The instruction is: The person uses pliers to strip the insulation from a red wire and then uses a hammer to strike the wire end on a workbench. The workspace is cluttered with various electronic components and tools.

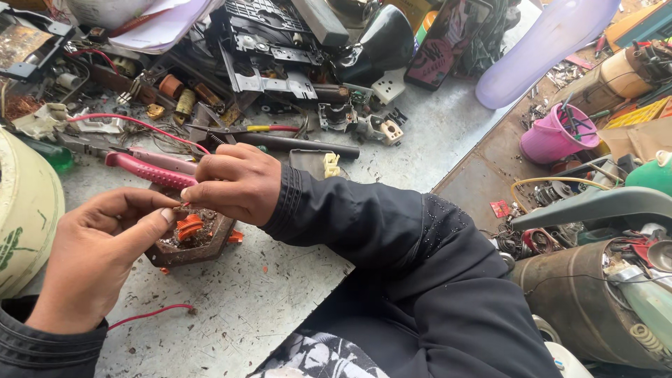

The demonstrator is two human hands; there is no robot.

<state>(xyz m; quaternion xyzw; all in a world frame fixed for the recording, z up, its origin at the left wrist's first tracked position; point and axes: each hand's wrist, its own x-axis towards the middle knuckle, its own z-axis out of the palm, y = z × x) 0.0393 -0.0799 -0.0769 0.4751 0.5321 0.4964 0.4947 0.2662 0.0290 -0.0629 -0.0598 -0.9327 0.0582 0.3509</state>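
A: Start big. What fills the scene?

B: Grey workbench (280,301), scratched and speckled, running from the near edge to the far clutter. At the far left, a round cream-coloured drum (24,210) stands on it. Along the far edge, a heap of black metal chassis parts (269,49). Off the bench to the right, a rusty brown cylinder (581,294), a pale purple plastic sheet (546,42) and a pink bucket (553,136).

A: Mid-sized things?

B: Pink-handled pliers (150,170) lying just beyond the hands, a dark rod (301,145) farther off, a small cream plug piece (331,164) just near of it.

A: The hands?

B: Left hand (94,262) near left, thumb and forefinger pinched together. Right hand (234,183) in the middle, black sleeve, fingers curled tight with the tips meeting the left fingertips. Both seem to be gripping something thin where they meet, possibly a wire; too small to be sure.

A: And what sits under them?

B: A rusty brown block (192,245), flat on the bench, directly below the meeting fingertips. An orange coil (189,226) sits in its top, upright. The right hand's knuckles hang just above the block's far edge; I can't tell whether they touch it.

A: Smallest?

B: A red wire (150,315) lying loose on the bench, near the left wrist. Another red wire (133,122) curves from the far left clutter toward the right hand.
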